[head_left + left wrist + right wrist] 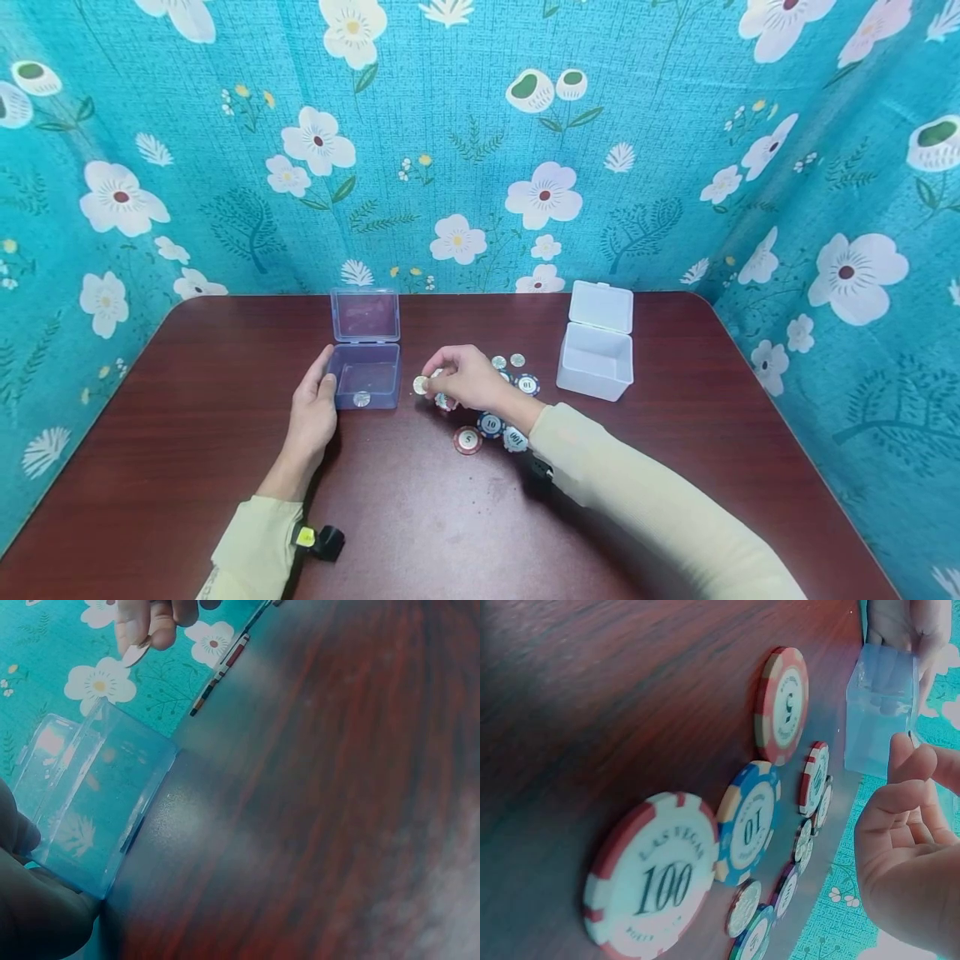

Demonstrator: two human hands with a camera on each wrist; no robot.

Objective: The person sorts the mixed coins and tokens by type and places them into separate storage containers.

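Note:
A clear blue plastic box (pixel 365 404) stands on the table with its lid raised at the back. My left hand (pixel 313 410) holds the box's left side, thumb near the front corner. A silvery coin (pixel 362 399) shows low at the box's front. Just right of the box, my right hand (pixel 467 379) pinches another coin (pixel 420 385) between thumb and forefinger, above the table. Under and around that hand lie poker chips, among them a red 5 chip (pixel 781 705), a blue 10 chip (pixel 748 823) and a white-and-red 100 chip (pixel 656 877). My right hand hides part of the pile.
A white plastic box (pixel 595 367) with its lid up stands to the right. Two loose coins, one a silvery coin (pixel 517 360), lie behind the chips. The dark red wooden table (pixel 420 525) meets a blue flowered curtain (pixel 465 150) at its back and sides.

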